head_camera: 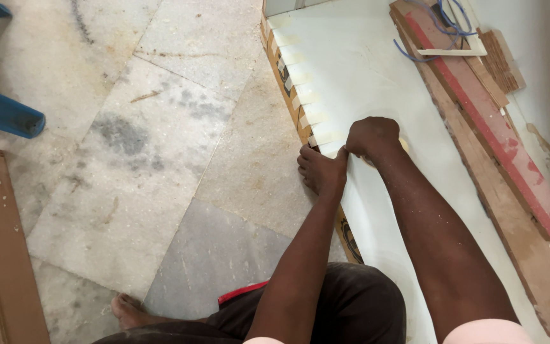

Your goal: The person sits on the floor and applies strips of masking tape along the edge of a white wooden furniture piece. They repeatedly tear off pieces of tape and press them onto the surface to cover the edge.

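A large white laminate sheet point(377, 83) lies on a board whose brown edge point(286, 83) runs along the left, with several strips of cream masking tape point(316, 116) folded over it. My left hand point(321, 169) presses flat on the board's edge just below the last tape strip. My right hand point(372, 137) is closed on a roll of masking tape point(403, 144), mostly hidden under the fingers, resting on the white sheet right beside my left hand.
Long wooden planks, one with a red stripe point(485, 114), lie on the sheet's right side with blue wire point(437, 25) on top. Dusty marble floor point(128, 140) spreads left. A blue bar point(4, 114) and a brown board point(1, 255) sit at far left. My bare foot point(128, 311) is below.
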